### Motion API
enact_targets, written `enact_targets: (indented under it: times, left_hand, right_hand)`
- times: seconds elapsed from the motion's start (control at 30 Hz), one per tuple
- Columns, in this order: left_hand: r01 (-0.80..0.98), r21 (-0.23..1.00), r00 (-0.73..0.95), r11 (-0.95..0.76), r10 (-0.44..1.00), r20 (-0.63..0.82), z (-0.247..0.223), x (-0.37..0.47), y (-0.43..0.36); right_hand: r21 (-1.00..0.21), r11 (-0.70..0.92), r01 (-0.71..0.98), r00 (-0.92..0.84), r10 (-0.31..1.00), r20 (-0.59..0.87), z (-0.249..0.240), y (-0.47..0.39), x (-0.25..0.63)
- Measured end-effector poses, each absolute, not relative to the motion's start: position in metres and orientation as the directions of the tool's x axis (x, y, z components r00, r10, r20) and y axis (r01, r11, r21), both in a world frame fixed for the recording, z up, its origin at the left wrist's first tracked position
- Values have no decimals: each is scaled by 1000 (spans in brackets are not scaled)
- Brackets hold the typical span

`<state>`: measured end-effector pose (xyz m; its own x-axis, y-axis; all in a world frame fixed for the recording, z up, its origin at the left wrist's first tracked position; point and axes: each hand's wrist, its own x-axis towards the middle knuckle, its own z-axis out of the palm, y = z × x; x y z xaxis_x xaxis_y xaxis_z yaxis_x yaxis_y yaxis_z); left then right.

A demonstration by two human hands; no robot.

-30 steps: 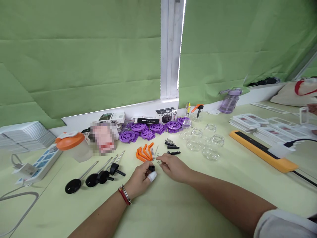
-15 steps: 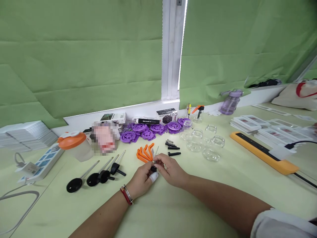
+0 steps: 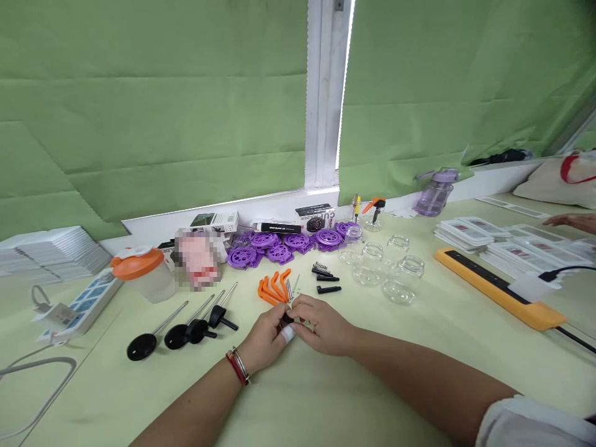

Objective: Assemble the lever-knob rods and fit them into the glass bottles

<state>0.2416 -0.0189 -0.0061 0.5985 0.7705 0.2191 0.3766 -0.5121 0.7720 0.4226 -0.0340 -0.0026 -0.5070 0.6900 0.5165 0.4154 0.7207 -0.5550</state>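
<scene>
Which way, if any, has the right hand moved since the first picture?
Yes: against the nearest black rod, the right hand has shifted slightly leftward and downward in view, to the black part in the left hand.

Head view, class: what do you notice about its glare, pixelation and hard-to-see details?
In the head view, glare edges the post; in the same view, pixelation masks the pink item; there too, clear cups blend into the table, and the left hand and right hand partly hide the black part.
</scene>
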Motion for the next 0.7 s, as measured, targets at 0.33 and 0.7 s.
enact_targets:
  times: [0.33, 0.7]
  left_hand:
    - [372, 786, 593, -495, 778, 209, -8, 242, -20]
    - [393, 795, 560, -463, 806, 192, -7, 241, -24]
  right_hand:
    - [-555, 731, 396, -492, 680, 544, -3, -36, 421]
    - [-570, 706, 420, -494, 705, 509, -7, -38, 421]
